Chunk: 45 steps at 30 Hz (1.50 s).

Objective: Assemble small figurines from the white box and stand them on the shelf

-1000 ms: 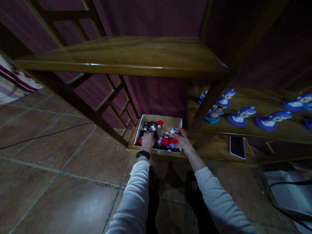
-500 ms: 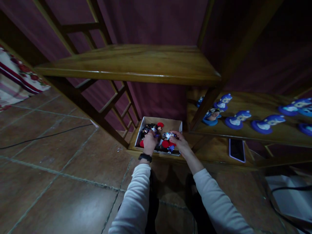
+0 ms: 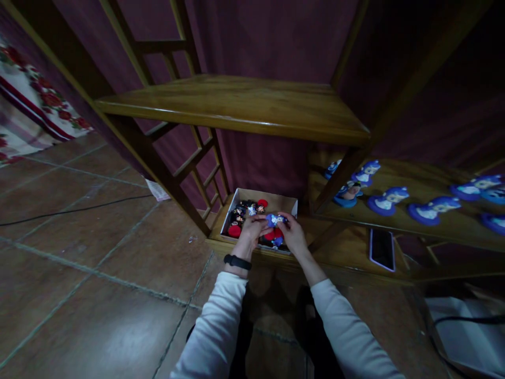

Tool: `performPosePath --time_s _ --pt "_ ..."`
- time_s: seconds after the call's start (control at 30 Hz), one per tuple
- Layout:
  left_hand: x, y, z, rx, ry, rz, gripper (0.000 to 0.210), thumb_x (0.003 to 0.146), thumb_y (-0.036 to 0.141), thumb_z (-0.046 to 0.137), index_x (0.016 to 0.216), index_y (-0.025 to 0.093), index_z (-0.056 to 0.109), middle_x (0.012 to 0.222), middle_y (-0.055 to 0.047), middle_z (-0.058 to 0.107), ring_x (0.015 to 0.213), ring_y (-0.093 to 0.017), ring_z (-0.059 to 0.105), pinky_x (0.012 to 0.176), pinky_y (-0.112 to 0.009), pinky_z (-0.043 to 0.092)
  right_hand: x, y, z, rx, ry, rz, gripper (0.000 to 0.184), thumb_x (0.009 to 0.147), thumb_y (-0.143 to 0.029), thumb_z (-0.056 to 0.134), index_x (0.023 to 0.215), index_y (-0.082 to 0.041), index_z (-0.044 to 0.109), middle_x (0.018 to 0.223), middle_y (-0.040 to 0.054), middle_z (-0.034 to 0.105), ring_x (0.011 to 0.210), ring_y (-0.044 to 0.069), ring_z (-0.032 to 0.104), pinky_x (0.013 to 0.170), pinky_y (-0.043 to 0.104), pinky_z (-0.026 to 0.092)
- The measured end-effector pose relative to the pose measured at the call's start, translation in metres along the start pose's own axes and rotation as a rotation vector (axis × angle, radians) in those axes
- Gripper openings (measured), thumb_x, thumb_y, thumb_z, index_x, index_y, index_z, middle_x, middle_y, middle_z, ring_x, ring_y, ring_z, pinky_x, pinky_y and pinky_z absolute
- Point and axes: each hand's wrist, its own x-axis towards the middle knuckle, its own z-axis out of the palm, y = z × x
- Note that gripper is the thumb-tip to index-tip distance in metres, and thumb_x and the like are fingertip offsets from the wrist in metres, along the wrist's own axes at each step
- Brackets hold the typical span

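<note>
A small blue-and-white figurine [image 3: 275, 220] on a blue base lies on its side between both my hands, above an open cardboard box [image 3: 279, 199]. The fingers of my left hand [image 3: 253, 228] are closed at its base end. My right hand [image 3: 293, 232] grips the other end between thumb and fingers. Inside the box are several more figurines, among them dark ones on red bases [image 3: 234, 230] and a blue-and-white one [image 3: 251, 210]. My hands hide part of the box's contents.
The box stands on the low wooden shelf [image 3: 335, 247], below an upper shelf [image 3: 236, 108]. To the right, several blue figurines [image 3: 389, 201] stand on a middle shelf. A phone [image 3: 382, 249] lies below them. A black cable [image 3: 79, 209] crosses the tiled floor at left.
My left hand has moved right from the box's left side to the figurine in my right hand, and now holds it too. The camera view has shifted slightly.
</note>
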Motion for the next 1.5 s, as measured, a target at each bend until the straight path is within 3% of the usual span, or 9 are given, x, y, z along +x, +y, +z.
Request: performPosePath --time_s 0.27,0.53,0.93,1.13,1.33,1.5 --pt "-0.004 0.004 0.003 0.029 0.041 0.002 0.017 0.064 0.013 0.072 0.078 0.009 0.063 0.064 -0.005 0.065 0.056 -0.011 0.062 0.062 -0.028 0.056 -0.005 -0.012 -0.004 -0.195 -0.005 -0.125 0.032 0.084 -0.026 0.043 0.115 -0.027 0.054 0.111 0.0038 0.059 0.100 0.018 0.056 0.088 0.032 0.043" --pt "-0.006 0.006 0.000 -0.002 0.033 -0.037 0.022 0.060 0.016 0.077 0.076 0.008 0.064 0.063 -0.006 0.066 0.055 -0.013 0.063 0.061 -0.029 0.056 -0.006 -0.017 -0.008 -0.251 -0.039 -0.233 0.033 0.085 -0.024 0.041 0.115 -0.027 0.055 0.111 0.0056 0.056 0.104 0.019 0.053 0.092 0.034 0.041" --pt "-0.005 0.005 -0.004 -0.051 0.025 -0.100 0.022 0.057 0.013 0.079 0.071 0.007 0.063 0.063 -0.007 0.067 0.058 -0.015 0.065 0.064 -0.032 0.057 0.001 -0.006 -0.012 -0.115 -0.124 -0.147 0.031 0.081 -0.025 0.048 0.109 -0.025 0.060 0.109 0.0038 0.062 0.099 0.017 0.057 0.091 0.032 0.042" --pt "-0.007 0.002 -0.004 -0.082 0.022 -0.085 0.022 0.058 0.014 0.078 0.073 0.007 0.064 0.065 -0.007 0.067 0.060 -0.014 0.065 0.067 -0.032 0.056 -0.001 -0.010 -0.012 -0.127 -0.098 -0.173 0.031 0.080 -0.024 0.049 0.108 -0.025 0.061 0.109 0.0043 0.062 0.100 0.018 0.057 0.092 0.032 0.042" --pt "-0.008 -0.006 0.002 -0.100 0.040 -0.026 0.019 0.061 0.015 0.076 0.076 0.008 0.065 0.063 -0.004 0.066 0.059 -0.012 0.063 0.069 -0.030 0.055 -0.002 -0.004 -0.009 -0.101 -0.046 -0.106 0.032 0.080 -0.026 0.050 0.111 -0.026 0.060 0.109 0.0045 0.063 0.097 0.019 0.059 0.088 0.033 0.044" --pt "-0.011 -0.006 0.002 -0.097 0.031 -0.030 0.019 0.062 0.016 0.076 0.074 0.008 0.065 0.062 -0.004 0.065 0.058 -0.012 0.063 0.069 -0.030 0.055 -0.001 -0.005 -0.013 -0.085 -0.089 -0.138 0.030 0.081 -0.026 0.050 0.109 -0.025 0.061 0.108 0.0040 0.063 0.098 0.018 0.058 0.089 0.032 0.044"
